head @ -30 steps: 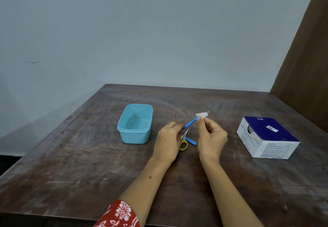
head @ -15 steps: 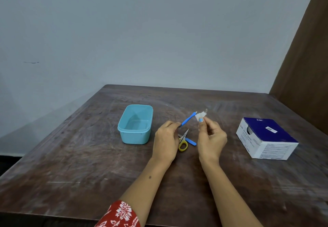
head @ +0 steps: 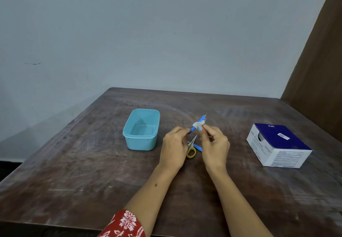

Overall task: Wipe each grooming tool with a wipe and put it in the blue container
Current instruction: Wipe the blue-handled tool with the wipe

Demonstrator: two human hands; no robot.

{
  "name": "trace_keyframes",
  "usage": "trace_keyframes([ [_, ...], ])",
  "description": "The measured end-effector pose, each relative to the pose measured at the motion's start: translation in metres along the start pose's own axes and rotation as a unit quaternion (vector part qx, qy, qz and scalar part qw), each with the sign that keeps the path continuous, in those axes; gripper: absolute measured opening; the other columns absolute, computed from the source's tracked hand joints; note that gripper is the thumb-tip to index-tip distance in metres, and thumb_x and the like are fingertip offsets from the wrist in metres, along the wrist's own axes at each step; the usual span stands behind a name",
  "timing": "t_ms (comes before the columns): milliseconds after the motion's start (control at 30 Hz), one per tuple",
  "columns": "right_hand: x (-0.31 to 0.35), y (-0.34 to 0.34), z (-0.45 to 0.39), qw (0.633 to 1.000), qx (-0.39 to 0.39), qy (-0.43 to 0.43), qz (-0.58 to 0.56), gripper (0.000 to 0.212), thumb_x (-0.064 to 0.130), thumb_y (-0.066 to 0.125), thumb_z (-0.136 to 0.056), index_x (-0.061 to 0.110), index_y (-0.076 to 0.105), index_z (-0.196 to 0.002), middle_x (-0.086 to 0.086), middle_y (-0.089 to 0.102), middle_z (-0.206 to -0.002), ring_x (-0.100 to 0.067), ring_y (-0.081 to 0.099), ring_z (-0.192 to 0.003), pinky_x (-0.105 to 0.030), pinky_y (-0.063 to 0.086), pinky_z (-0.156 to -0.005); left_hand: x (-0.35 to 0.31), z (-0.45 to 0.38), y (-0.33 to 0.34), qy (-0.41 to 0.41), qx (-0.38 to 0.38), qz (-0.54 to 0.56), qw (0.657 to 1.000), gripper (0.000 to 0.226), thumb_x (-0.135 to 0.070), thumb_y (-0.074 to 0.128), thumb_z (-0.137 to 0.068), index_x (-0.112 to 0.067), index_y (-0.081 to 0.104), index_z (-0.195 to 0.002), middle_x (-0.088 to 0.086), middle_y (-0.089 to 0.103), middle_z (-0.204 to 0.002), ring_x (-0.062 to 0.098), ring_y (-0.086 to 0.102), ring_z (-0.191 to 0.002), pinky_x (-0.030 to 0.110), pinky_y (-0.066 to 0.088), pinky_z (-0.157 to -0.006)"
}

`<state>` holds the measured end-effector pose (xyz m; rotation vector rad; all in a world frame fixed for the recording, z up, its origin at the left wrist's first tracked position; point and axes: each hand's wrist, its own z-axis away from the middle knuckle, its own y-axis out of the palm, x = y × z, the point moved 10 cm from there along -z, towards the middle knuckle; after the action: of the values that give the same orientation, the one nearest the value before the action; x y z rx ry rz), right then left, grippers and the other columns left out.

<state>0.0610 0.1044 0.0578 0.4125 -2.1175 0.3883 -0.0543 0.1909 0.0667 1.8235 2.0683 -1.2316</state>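
On the box (head: 281, 140) top: "BD".

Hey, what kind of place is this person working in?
Probably a plain room at home or a simple workspace: a worn wooden table stands against a bare pale wall, with a brown wooden panel at the right. Nothing marks it as a shop or clinic.

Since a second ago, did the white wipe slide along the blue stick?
Yes. The wipe, pinched by the right hand, moved down the blue stick toward the left hand; the scissors on the table stayed put.
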Motion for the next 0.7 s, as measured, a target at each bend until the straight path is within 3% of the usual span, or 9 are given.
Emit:
trace_keyframes([
  [167, -0.005, -0.015, 0.0, 0.994, -0.071, 0.046, -0.072, 0.03, 0.01, 0.07, -0.082, 0.025, 0.059, -0.105, 0.007, 0.066, -0.084, 0.007, 0.061, -0.074, -0.006, 0.045, -0.069, -0.003, 0.001, 0.005, 0.017, 0.026, 0.0, 1.0, 0.029, 0.005, 0.058, -0.078, -0.007, 0.07, -0.101, 0.007, 0.065, -0.082, 0.02, 0.061, -0.071, 0.019, 0.042, -0.065],
  [233, -0.006, -0.021, 0.0, 0.99, -0.097, 0.047, -0.089, 0.027, 0.01, 0.07, -0.081, 0.029, 0.057, -0.094, 0.008, 0.067, -0.083, 0.004, 0.062, -0.074, -0.012, 0.049, -0.071, -0.004, 0.001, 0.006, 0.018, 0.027, -0.002, 0.999, 0.028, 0.005, 0.058, -0.079, -0.006, 0.07, -0.102, 0.008, 0.066, -0.084, 0.02, 0.062, -0.072, 0.021, 0.044, -0.067],
  [333, -0.012, -0.014, -0.001, 0.992, -0.076, 0.061, -0.087, 0.01, 0.015, 0.07, -0.083, 0.022, 0.068, -0.09, 0.008, 0.07, -0.084, -0.006, 0.067, -0.08, -0.026, 0.053, -0.076, -0.004, 0.001, 0.006, 0.018, 0.028, -0.005, 0.999, 0.029, 0.006, 0.058, -0.079, -0.006, 0.07, -0.102, 0.007, 0.066, -0.082, 0.02, 0.062, -0.071, 0.021, 0.045, -0.066],
  [533, -0.016, -0.001, -0.001, 0.994, -0.015, 0.079, -0.077, 0.013, 0.023, 0.068, -0.084, 0.017, 0.071, -0.096, 0.009, 0.071, -0.085, 0.003, 0.065, -0.079, -0.014, 0.051, -0.073, -0.002, 0.001, 0.005, 0.007, 0.028, -0.007, 1.0, 0.031, 0.006, 0.058, -0.079, -0.009, 0.07, -0.103, 0.006, 0.065, -0.08, 0.019, 0.06, -0.069, 0.016, 0.041, -0.064],
  [700, -0.009, -0.012, 0.0, 0.989, -0.066, 0.078, -0.107, 0.007, 0.023, 0.066, -0.086, 0.018, 0.068, -0.091, 0.01, 0.068, -0.076, 0.002, 0.062, -0.071, -0.01, 0.046, -0.066, -0.008, 0.004, 0.009, 0.023, 0.064, -0.01, 0.998, 0.031, 0.002, 0.056, -0.081, -0.009, 0.069, -0.106, 0.006, 0.064, -0.085, 0.019, 0.059, -0.075, 0.028, 0.047, -0.067],
])
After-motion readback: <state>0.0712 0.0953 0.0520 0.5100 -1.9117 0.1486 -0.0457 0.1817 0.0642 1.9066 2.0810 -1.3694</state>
